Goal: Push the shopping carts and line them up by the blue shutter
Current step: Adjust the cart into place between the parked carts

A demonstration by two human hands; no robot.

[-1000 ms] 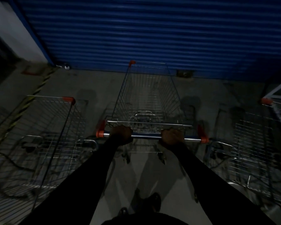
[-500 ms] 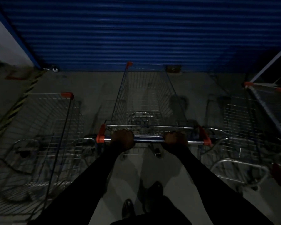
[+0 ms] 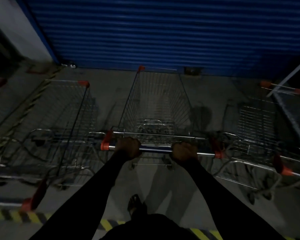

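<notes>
1. Both hands hold the handle bar (image 3: 156, 148) at the near end of the middle cart (image 3: 156, 104). The left hand (image 3: 128, 147) is curled tight round it on the left side. The right hand (image 3: 184, 150) is curled tight round it on the right side.
2. The middle cart points straight at the blue shutter (image 3: 145, 32). Its front looks close to the shutter's bottom edge.
3. I think the best way is a soft push with both hands the same. Then the middle cart rolls straight and stops before it bumps.
4. The left cart (image 3: 59, 118) stands just left of the middle cart. The right cart (image 3: 255, 122) stands just right of it. Both sit a bit further back. The gaps are small, so handle ends or wheels could catch.
5. A small dark thing (image 3: 191, 71) sits past the middle cart's front, a little to the right. I cannot tell what it is.
</notes>
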